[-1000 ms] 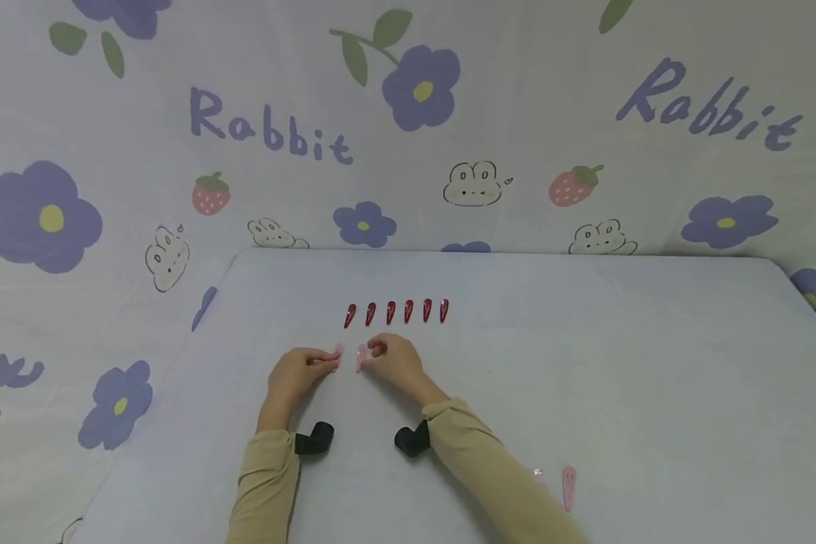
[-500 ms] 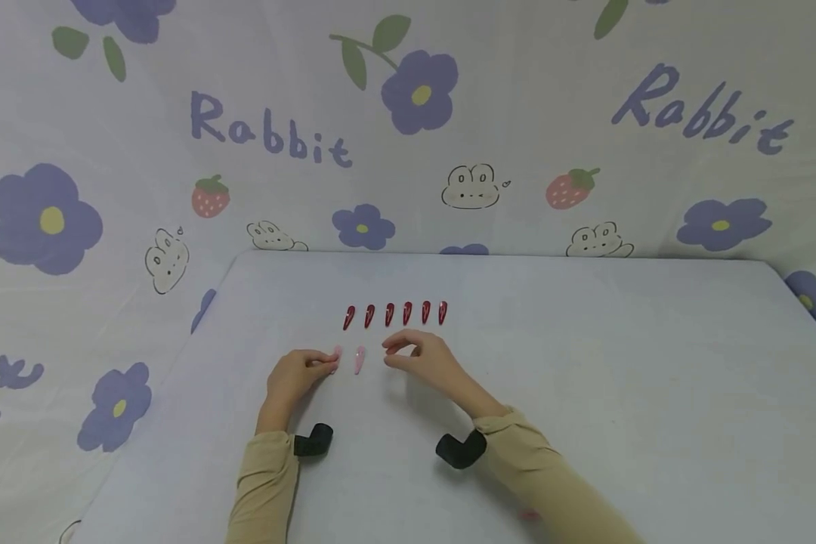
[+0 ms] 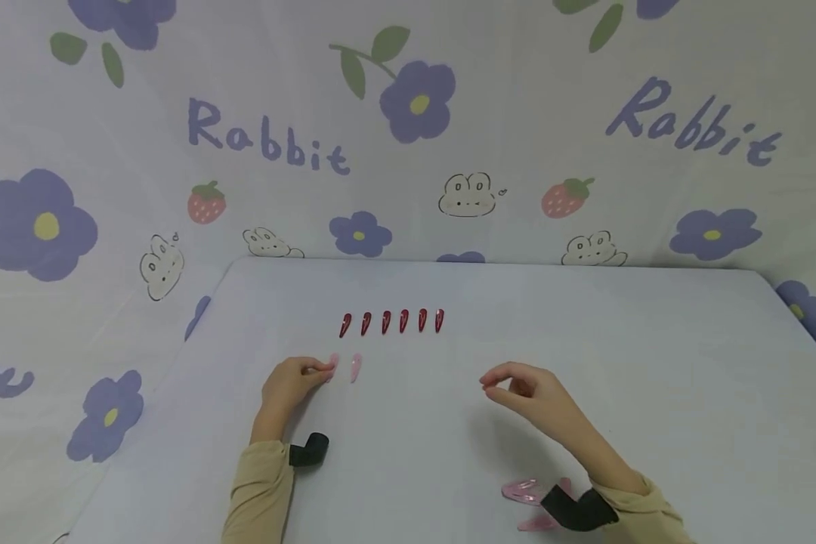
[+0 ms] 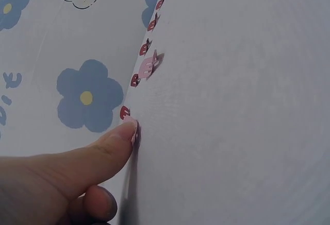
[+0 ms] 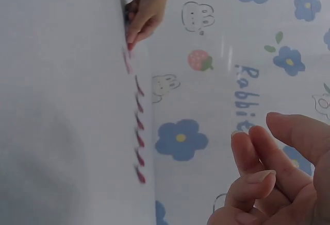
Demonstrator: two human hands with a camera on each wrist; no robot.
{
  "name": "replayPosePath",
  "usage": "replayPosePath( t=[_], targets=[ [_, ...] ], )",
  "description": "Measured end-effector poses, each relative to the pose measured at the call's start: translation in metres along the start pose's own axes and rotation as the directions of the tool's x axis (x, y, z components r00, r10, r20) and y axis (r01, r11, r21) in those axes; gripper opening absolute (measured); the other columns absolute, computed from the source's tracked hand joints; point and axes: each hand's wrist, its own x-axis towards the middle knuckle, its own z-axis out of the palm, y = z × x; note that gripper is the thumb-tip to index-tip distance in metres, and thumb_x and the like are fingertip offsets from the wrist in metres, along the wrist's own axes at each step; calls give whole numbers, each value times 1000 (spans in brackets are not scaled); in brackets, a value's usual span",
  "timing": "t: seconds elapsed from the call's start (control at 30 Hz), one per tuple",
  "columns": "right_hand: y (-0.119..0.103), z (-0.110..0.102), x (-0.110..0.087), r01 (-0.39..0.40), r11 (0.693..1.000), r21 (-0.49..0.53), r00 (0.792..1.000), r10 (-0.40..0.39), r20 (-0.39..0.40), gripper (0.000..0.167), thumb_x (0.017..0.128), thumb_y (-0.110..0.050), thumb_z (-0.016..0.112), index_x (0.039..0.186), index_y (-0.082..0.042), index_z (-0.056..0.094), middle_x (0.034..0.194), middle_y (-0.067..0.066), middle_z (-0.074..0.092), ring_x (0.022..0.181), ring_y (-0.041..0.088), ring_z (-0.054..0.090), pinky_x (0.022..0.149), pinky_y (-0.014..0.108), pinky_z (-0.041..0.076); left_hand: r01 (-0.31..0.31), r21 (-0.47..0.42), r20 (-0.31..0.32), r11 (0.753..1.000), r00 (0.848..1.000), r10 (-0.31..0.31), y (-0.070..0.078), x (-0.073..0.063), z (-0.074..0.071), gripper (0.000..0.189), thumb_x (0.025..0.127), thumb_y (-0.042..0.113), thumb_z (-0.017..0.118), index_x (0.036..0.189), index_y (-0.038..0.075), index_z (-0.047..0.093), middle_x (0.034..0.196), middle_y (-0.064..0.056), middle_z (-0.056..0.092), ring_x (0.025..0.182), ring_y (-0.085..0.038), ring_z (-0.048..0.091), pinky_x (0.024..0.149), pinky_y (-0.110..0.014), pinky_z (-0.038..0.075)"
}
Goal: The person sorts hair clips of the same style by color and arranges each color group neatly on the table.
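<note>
My left hand [image 3: 289, 389] pinches a pink snap hair clip [image 3: 333, 363] on the white table, thumb and fingertips covering part of it in the left wrist view. To its right lies a second pink hair clip [image 3: 357, 368], touched by neither hand. Behind them, several dark red hair clips [image 3: 385, 323] form a row. Over the table to the right, my right hand [image 3: 533, 397] is raised with fingers loosely bent. Nothing shows between its fingers in the right wrist view. Several more pink clips [image 3: 522, 491] lie near the front, partly hidden by the right wrist's black camera mount [image 3: 580, 510].
A white table [image 3: 653, 363] spreads under both hands, its far edge meeting a hanging cloth [image 3: 517, 106] printed with flowers, rabbits and strawberries. Another black camera mount [image 3: 309, 451] juts from the left wrist, close above the tabletop.
My right hand has let go of the second pink clip and moved right and toward the front. My left hand stays on its clip. The head view has shifted slightly.
</note>
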Motion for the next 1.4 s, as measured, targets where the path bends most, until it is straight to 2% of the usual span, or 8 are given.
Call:
replayPosePath(
  t=[0.23, 0.37, 0.53, 0.73, 0.9, 1.0, 1.17, 1.4],
  targets=[
    [32, -22, -49, 16, 996, -89, 1000, -16, -3, 11, 82, -15, 65, 91, -9, 65, 64, -3, 52, 49, 7, 38, 45, 23, 34, -23, 1, -8, 1000, 1000, 23, 3, -3, 1, 25, 79, 32, 68, 93, 12, 71, 87, -4, 61, 77, -21, 50, 66, -35, 38],
    [51, -22, -65, 36, 997, -70, 999, -35, 21, 11, 81, -12, 66, 92, -8, 65, 68, -6, 55, 49, 6, 39, 43, 23, 34, -18, 2, -15, 1000, 1000, 18, 0, -1, 1, 24, 78, 32, 69, 92, 13, 71, 81, -1, 60, 73, -19, 48, 62, -32, 37],
    [67, -11, -66, 82, 996, -47, 993, -77, 89, 13, 81, -10, 66, 94, -9, 63, 77, -6, 59, 53, 5, 43, 46, 22, 37, -40, 4, -25, 999, 999, 41, -6, 3, 2, 23, 78, 33, 69, 92, 14, 71, 73, 1, 55, 68, -18, 45, 59, -30, 33],
    [70, 6, -68, 124, 985, -116, 985, -108, 137, 17, 80, -18, 68, 94, -13, 62, 82, -6, 58, 59, 5, 43, 50, 21, 38, -27, -1, -21, 1000, 999, 27, -10, 3, 1, 24, 78, 33, 69, 92, 14, 71, 77, 1, 57, 71, -18, 46, 62, -31, 35],
    [66, 18, -72, 242, 934, -262, 968, -212, 137, 24, 75, -33, 70, 90, -17, 60, 86, -13, 53, 73, 5, 48, 65, 25, 43, -28, -12, -22, 1000, 999, 28, -9, 2, 0, 25, 77, 33, 69, 92, 13, 71, 80, 0, 59, 73, -18, 47, 64, -32, 36],
    [66, 22, -75, 281, 910, -303, 958, -248, 144, 20, 75, -32, 70, 86, -18, 61, 82, -16, 51, 73, 4, 47, 65, 24, 43, -24, -20, -20, 1000, 1000, 23, -7, 2, 1, 25, 77, 33, 69, 92, 13, 71, 79, 1, 59, 73, -18, 47, 64, -32, 36],
    [65, 24, -75, 261, 923, -283, 964, -233, 128, 6, 80, -22, 68, 83, -21, 62, 76, -20, 49, 69, 2, 46, 63, 24, 43, -24, -13, -23, 1000, 999, 24, -9, 3, 3, 25, 77, 34, 70, 92, 14, 72, 73, 2, 55, 70, -18, 45, 61, -30, 34],
    [66, 24, -74, 202, 950, -237, 978, -181, 108, 5, 82, -17, 65, 82, -20, 61, 74, -18, 52, 64, 1, 47, 57, 22, 42, -23, -5, -20, 1000, 1000, 23, -8, 3, 2, 24, 77, 34, 69, 91, 14, 72, 69, 1, 52, 67, -18, 43, 58, -30, 31]
  ],
)
